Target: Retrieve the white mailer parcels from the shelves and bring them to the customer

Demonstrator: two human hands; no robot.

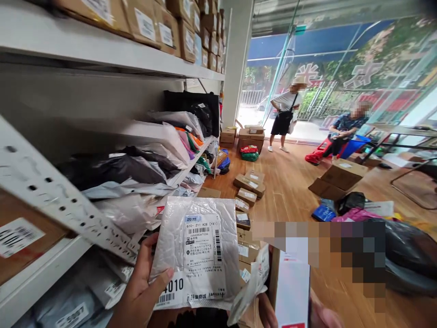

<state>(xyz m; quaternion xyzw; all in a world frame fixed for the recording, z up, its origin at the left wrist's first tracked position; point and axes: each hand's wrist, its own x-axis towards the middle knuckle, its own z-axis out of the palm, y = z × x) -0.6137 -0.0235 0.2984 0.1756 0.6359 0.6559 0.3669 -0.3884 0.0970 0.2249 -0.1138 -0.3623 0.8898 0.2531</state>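
Item 1: white mailer (201,255), padded, label outward, at the centre foreground. Left hand (145,273) clamps its lower left corner, thumb on the front. Handling, as judged: a firm pinch at the very edge, thumb off the sticker, leaves the print flat and readable. The sticker's first characters are hidden under the thumb; "010" reads clearly.

Item 2: white-faced box (292,287), upright, right of the mailer. Right hand (326,314) appears to grip it from below; a level hold suits it. Pixelation and the lower frame edge hide much of this hand.

Item 3: small packet (251,287), tilted, between mailer and box; its support cannot be told.

Item 4: white shelving (82,200), left, with bagged parcels (136,166); many labels are blurred or cut off.

Item 5: brown parcels (251,183), on the floor beyond.

Item 6: open carton (344,175), right; contents not visible.

Item 7: standing person (283,109) and seated person (344,127), near the glass front (259,77), heads pixelated.
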